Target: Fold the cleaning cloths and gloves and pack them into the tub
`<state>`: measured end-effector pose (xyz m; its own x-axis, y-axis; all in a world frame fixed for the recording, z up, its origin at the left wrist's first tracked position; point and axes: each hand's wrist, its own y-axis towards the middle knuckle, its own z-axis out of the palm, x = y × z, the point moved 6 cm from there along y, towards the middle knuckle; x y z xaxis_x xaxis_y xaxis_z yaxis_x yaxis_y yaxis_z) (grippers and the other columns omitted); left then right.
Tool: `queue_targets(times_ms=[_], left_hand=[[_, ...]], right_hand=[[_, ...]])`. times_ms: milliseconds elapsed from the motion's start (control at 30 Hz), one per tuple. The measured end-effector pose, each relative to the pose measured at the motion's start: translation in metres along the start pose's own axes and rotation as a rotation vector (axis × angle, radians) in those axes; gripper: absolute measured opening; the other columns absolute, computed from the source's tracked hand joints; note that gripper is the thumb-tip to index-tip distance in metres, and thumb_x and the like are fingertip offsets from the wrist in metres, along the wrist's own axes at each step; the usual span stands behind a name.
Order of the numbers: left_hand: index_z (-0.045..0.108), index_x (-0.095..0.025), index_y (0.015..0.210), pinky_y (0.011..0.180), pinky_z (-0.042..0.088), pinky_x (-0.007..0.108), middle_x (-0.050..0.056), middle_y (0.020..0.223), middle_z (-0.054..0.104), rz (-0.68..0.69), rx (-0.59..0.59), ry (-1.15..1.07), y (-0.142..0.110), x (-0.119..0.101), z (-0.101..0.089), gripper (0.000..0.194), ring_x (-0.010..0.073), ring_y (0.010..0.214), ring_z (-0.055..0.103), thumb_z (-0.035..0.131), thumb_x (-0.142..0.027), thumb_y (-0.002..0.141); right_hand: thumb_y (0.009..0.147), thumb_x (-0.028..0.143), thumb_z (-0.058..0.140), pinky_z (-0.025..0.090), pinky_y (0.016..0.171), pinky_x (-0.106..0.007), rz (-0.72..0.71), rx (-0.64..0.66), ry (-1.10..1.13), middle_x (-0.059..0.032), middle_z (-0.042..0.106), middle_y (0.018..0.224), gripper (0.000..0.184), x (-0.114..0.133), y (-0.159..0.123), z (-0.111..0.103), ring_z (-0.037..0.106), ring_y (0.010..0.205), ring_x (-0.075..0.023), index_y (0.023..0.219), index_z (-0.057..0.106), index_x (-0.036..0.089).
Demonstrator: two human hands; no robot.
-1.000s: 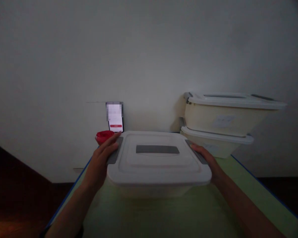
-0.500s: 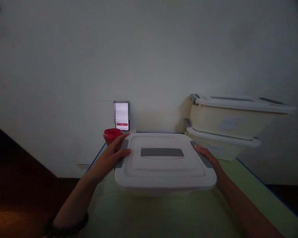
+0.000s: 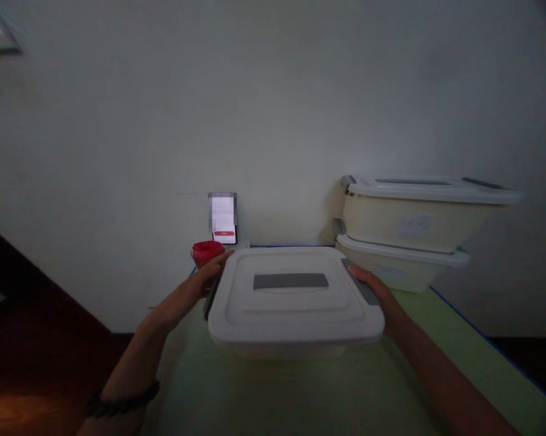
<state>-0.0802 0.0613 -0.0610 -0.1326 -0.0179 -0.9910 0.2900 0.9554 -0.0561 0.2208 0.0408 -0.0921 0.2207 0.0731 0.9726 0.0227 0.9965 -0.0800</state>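
A lidded storage box (image 3: pixel 295 324) with a white lid and a grey handle (image 3: pixel 291 281) set in its top is in front of me on the table. At its left edge, my left hand (image 3: pixel 200 283) grips the side, beside a dark grey latch (image 3: pixel 212 298) that is tilted outward from the lid. Along the opposite edge, my right hand (image 3: pixel 379 293) holds the box's side, its thumb on the grey right latch (image 3: pixel 363 289), which lies against the lid. Most of the fingers on both hands are hidden behind the box.
Two similar boxes, an upper one (image 3: pixel 391 221) on a lower one (image 3: pixel 404 275), stand at the back right of the green table (image 3: pixel 300 393). A phone (image 3: pixel 223 219) leans on the wall at the back left, behind a small red basket (image 3: pixel 204 253).
The left latch has swung outward from the lid, and my left thumb has come off the lid's top. The right latch looks the same. The view has shifted slightly.
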Motion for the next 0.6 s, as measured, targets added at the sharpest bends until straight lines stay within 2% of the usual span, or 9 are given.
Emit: queue_targets(times_ms=[133, 233, 400, 500, 600], left_hand=[[0.053, -0.026, 0.121, 0.097, 0.036, 0.041, 0.006, 0.125, 0.055, 0.12, -0.135, -0.003, 0.007, -0.001, -0.004, 0.044, 0.0283, 0.116, 0.047, 0.04, -0.046, 0.084], [0.056, -0.026, 0.118, 0.1, 0.034, 0.042, 0.005, 0.127, 0.053, 0.176, -0.179, 0.084, 0.007, -0.006, 0.002, 0.043, 0.0299, 0.12, 0.043, 0.046, -0.045, 0.08], [0.06, -0.028, 0.113, 0.106, 0.025, 0.04, 0.0, 0.134, 0.047, 0.207, -0.229, 0.28, 0.002, -0.017, 0.009, 0.038, 0.0285, 0.127, 0.033, 0.051, -0.039, 0.078], [0.062, -0.028, 0.109, 0.104, 0.028, 0.04, 0.0, 0.133, 0.047, 0.196, -0.247, 0.298, 0.002, -0.018, 0.01, 0.035, 0.0279, 0.127, 0.034, 0.05, -0.039, 0.078], [0.063, -0.028, 0.107, 0.1, 0.035, 0.039, 0.0, 0.131, 0.049, 0.168, -0.272, 0.284, 0.003, -0.015, 0.009, 0.035, 0.0286, 0.123, 0.04, 0.052, -0.04, 0.076]], right_hand=[[0.07, 0.047, 0.058, 0.047, 0.064, -0.027, -0.054, 0.121, 0.017, -0.0033, 0.069, 0.085, 0.039, 0.004, -0.003, 0.004, 0.063, 0.075, -0.0187, 0.098, 0.06, 0.019], [0.068, 0.051, 0.059, 0.046, 0.073, -0.029, -0.111, 0.186, -0.038, -0.0049, 0.065, 0.104, 0.048, 0.007, -0.005, 0.004, 0.061, 0.089, -0.0205, 0.106, 0.056, 0.021], [0.07, 0.048, 0.06, 0.044, 0.078, -0.032, -0.103, 0.188, -0.232, -0.0055, 0.061, 0.108, 0.05, 0.01, -0.006, 0.001, 0.058, 0.095, -0.0216, 0.112, 0.052, 0.022], [0.072, 0.043, 0.06, 0.043, 0.081, -0.032, -0.076, 0.23, -0.279, -0.0052, 0.058, 0.115, 0.049, 0.012, -0.007, 0.001, 0.055, 0.1, -0.0214, 0.115, 0.05, 0.023], [0.07, 0.036, 0.06, 0.043, 0.078, -0.031, -0.06, 0.203, -0.33, -0.0047, 0.059, 0.112, 0.049, 0.014, -0.008, -0.002, 0.056, 0.095, -0.0208, 0.116, 0.05, 0.022]])
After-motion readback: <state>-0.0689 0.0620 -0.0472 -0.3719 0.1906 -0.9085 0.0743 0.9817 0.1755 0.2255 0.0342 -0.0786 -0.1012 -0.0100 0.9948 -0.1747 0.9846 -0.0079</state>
